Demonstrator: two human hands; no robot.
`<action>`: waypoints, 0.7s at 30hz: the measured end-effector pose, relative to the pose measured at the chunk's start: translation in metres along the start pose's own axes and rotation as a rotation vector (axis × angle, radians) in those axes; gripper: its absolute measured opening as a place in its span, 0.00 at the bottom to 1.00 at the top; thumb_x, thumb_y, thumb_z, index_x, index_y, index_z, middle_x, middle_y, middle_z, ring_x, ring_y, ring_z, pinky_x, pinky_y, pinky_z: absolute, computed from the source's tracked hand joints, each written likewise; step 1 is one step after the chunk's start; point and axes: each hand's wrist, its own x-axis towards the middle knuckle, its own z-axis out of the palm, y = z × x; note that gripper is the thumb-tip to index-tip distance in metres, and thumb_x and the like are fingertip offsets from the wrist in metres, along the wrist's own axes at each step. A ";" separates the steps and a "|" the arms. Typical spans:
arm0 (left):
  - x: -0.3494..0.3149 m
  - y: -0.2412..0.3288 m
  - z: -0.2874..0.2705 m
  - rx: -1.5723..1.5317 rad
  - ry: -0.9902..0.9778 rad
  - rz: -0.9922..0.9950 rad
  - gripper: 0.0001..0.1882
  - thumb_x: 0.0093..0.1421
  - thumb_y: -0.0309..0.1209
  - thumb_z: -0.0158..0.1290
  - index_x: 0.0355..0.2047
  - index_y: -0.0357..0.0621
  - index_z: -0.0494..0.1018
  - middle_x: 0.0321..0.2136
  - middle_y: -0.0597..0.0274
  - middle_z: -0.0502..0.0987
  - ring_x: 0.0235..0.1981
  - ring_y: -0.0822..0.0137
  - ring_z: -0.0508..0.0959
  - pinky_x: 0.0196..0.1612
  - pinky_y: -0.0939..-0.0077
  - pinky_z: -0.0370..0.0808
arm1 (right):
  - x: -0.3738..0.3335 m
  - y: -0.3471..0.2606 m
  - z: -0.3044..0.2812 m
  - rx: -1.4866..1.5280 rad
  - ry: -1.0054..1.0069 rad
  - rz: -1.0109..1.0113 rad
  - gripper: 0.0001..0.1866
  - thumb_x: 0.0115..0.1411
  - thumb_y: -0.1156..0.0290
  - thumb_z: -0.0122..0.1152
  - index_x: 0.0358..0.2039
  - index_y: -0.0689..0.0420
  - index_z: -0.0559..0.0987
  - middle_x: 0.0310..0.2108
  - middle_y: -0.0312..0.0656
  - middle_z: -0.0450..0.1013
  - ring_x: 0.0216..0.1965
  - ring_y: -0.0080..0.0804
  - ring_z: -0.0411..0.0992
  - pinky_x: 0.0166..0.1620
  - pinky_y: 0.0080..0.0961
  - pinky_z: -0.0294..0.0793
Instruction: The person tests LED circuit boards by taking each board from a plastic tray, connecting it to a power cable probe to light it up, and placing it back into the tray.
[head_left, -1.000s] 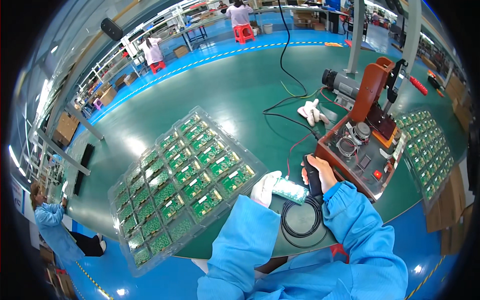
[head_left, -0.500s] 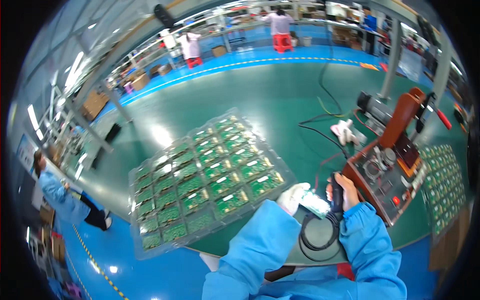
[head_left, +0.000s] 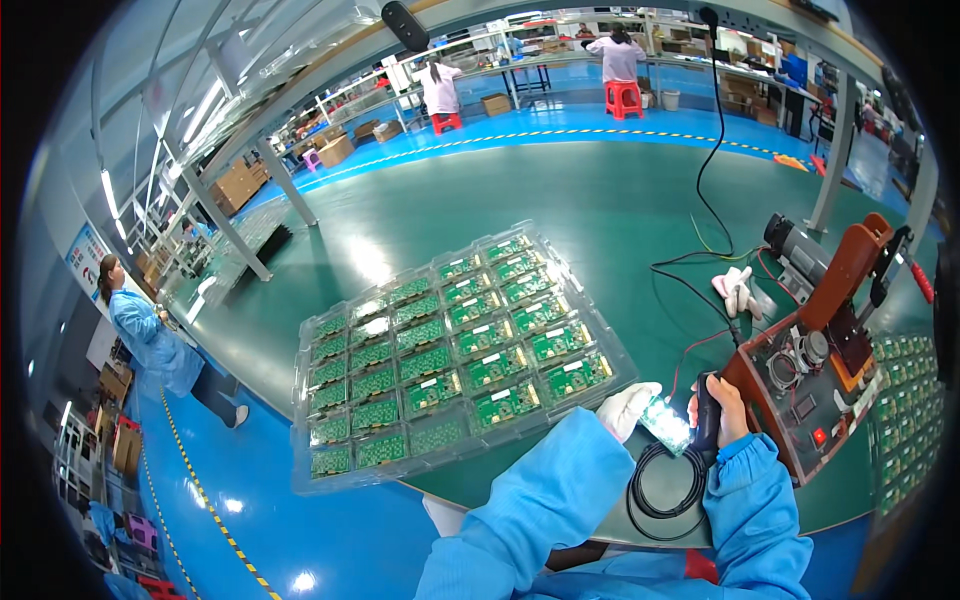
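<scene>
My left hand (head_left: 627, 407), in a white glove, holds a small green circuit board (head_left: 666, 425) just above the green table. My right hand (head_left: 722, 404), bare, grips a black handheld tool (head_left: 707, 420) whose black cable (head_left: 663, 487) coils on the table below it; the tool's tip is at the board's right edge. Both arms wear blue sleeves. Left of my hands lies a clear plastic tray (head_left: 318, 476) with rows of green circuit boards (head_left: 466, 335).
A brown test fixture (head_left: 826, 360) with red and black wires stands right of my hands. White gloves (head_left: 737, 290) lie behind it. More boards (head_left: 900, 400) sit at far right. A person in blue (head_left: 150, 340) stands at left; others work at distant benches.
The view has swung so the tray and fixture sit further right and lower. My hands keep the same hold on the board and the tool.
</scene>
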 end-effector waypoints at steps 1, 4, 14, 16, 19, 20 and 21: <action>0.000 0.001 0.000 -0.001 -0.001 0.000 0.26 0.64 0.46 0.35 0.46 0.34 0.68 0.39 0.53 0.75 0.43 0.64 0.73 0.49 0.73 0.65 | 0.000 0.000 0.000 0.001 -0.001 0.003 0.18 0.58 0.56 0.50 0.31 0.61 0.69 0.17 0.43 0.69 0.17 0.27 0.67 0.20 0.23 0.67; 0.001 0.002 0.001 0.015 -0.008 0.021 0.26 0.64 0.46 0.35 0.46 0.34 0.68 0.39 0.53 0.75 0.44 0.64 0.73 0.49 0.73 0.65 | -0.001 -0.001 0.000 -0.002 -0.001 0.007 0.18 0.58 0.56 0.50 0.31 0.61 0.69 0.18 0.43 0.69 0.17 0.27 0.67 0.20 0.23 0.68; 0.001 -0.008 0.001 -0.028 -0.015 0.018 0.26 0.64 0.46 0.35 0.46 0.34 0.67 0.38 0.53 0.75 0.43 0.64 0.73 0.49 0.74 0.66 | -0.002 0.000 0.001 -0.023 -0.009 0.001 0.18 0.58 0.56 0.49 0.31 0.62 0.69 0.18 0.44 0.69 0.17 0.27 0.67 0.21 0.23 0.68; 0.000 0.001 0.002 -0.014 -0.017 0.022 0.26 0.64 0.46 0.35 0.46 0.34 0.67 0.38 0.53 0.75 0.43 0.65 0.73 0.49 0.74 0.66 | -0.003 -0.002 0.001 -0.030 -0.008 -0.002 0.18 0.58 0.57 0.49 0.31 0.62 0.69 0.18 0.44 0.69 0.17 0.27 0.67 0.21 0.23 0.68; -0.001 0.009 0.002 -0.013 -0.020 0.031 0.26 0.64 0.46 0.35 0.46 0.34 0.67 0.37 0.53 0.75 0.41 0.65 0.74 0.49 0.75 0.66 | -0.002 -0.002 0.001 -0.037 -0.007 -0.002 0.18 0.59 0.57 0.49 0.31 0.62 0.69 0.17 0.44 0.70 0.17 0.27 0.67 0.21 0.23 0.68; -0.001 0.007 0.001 0.016 -0.009 0.047 0.25 0.64 0.45 0.36 0.46 0.33 0.67 0.37 0.52 0.75 0.41 0.65 0.74 0.49 0.75 0.66 | -0.002 -0.002 0.001 -0.035 -0.006 0.000 0.18 0.59 0.57 0.49 0.31 0.62 0.69 0.17 0.44 0.70 0.17 0.27 0.67 0.21 0.23 0.68; -0.001 0.007 0.001 0.046 0.003 0.064 0.25 0.64 0.45 0.36 0.46 0.33 0.67 0.37 0.52 0.75 0.41 0.66 0.74 0.48 0.76 0.66 | -0.002 -0.002 0.001 -0.036 -0.006 0.001 0.18 0.59 0.57 0.49 0.31 0.62 0.69 0.17 0.44 0.70 0.17 0.27 0.67 0.21 0.23 0.68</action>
